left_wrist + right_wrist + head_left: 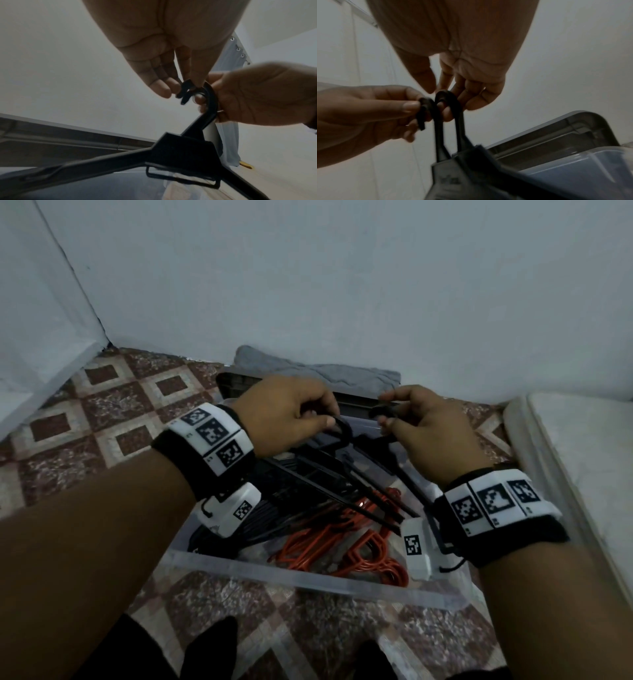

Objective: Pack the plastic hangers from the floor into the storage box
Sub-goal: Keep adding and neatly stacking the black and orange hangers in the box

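Over the clear storage box point(308, 577) my left hand point(325, 419) pinches the hook of a black hanger point(344, 430). My right hand point(385, 412) pinches a second black hook point(378, 411) just beside it. The bodies of the two hangers point(342, 481) slope down into the box. From the left wrist, my left hand point(186, 86) pinches a hook tip point(184, 92), and the hanger body point(185, 151) hangs below. From the right wrist, my right hand point(445, 92) has fingers curled through a hook point(449, 98). Orange hangers point(359, 546) and black hangers point(246, 525) lie in the box.
A dark grey lid point(227, 386) leans behind the box with a grey cloth point(325, 371) on top, against the wall. A white mattress edge point(582, 460) borders the right. Patterned tile floor point(120, 412) stretches left, and dark-clad legs point(212, 645) are below.
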